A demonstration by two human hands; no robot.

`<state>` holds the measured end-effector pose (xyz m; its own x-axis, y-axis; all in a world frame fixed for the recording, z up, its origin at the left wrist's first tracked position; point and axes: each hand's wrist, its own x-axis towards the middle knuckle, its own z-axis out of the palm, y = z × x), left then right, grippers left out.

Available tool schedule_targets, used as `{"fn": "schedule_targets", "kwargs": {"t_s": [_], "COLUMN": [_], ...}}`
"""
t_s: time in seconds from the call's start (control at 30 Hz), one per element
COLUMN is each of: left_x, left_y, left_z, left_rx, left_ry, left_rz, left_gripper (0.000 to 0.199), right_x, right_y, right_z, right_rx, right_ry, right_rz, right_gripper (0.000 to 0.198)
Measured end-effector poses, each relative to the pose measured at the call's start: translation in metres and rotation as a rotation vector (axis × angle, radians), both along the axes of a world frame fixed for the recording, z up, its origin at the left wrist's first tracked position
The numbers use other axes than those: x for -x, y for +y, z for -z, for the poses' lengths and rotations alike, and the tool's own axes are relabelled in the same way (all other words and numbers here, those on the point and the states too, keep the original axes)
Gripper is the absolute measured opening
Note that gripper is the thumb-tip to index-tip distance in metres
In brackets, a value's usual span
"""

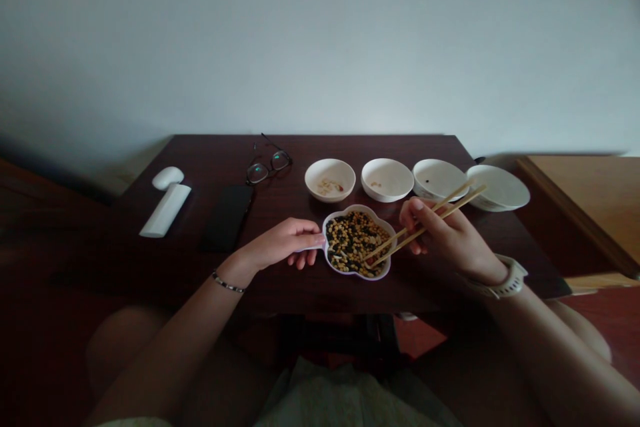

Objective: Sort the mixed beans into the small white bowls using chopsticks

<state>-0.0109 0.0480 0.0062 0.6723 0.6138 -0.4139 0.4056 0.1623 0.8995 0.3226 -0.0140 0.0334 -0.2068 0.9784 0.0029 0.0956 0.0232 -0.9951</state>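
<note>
My left hand (pixel 295 240) grips the handle of a flower-shaped dish (pixel 326 260) with a pale purple rim. Mixed black and yellow grains (pixel 353 233) with some paler pieces fill the dish. In my right hand (pixel 445 230) is a pair of wooden chopsticks (pixel 407 237), their tips down among the grains at the dish's lower right. Behind the dish stand a white bowl (pixel 330 197) with several pale pieces and a second bowl (pixel 387 196) with a few bits. A third bowl (pixel 425 170) holds a small dark speck. The fourth bowl (pixel 507 197) is farthest right.
Eyeglasses (pixel 270 168) lie at the back of the dark table (pixel 215 153). To the left are a black phone-like slab (pixel 227 217), a long white object (pixel 167 211) and a rounded white one (pixel 167 177). A wooden cabinet (pixel 595 200) stands at the right by the wall.
</note>
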Motion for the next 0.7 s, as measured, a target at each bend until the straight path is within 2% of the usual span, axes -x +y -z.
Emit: {"fn": "schedule_targets", "kwargs": {"t_s": [0.33,0.5,0.7], "left_x": [0.002,0.003,0.004], "left_y": [0.0,-0.001,-0.002], "left_z": [0.004,0.006,0.006], "left_rx": [-0.011,-0.015,-0.023], "left_ry": [-0.01,-0.017,-0.006], "left_rz": [0.009,0.011,0.007], "left_gripper": [0.041,0.042,0.041], "right_x": [-0.006,-0.012,-0.004], "right_y": [0.001,0.002,0.002], "right_z": [0.001,-0.004,0.0], "right_rx": [0.001,0.005,0.03], "right_ry": [0.035,-0.017,0.01], "right_rz": [0.082,0.056,0.036], "right_gripper": [0.05,0.049,0.05]}}
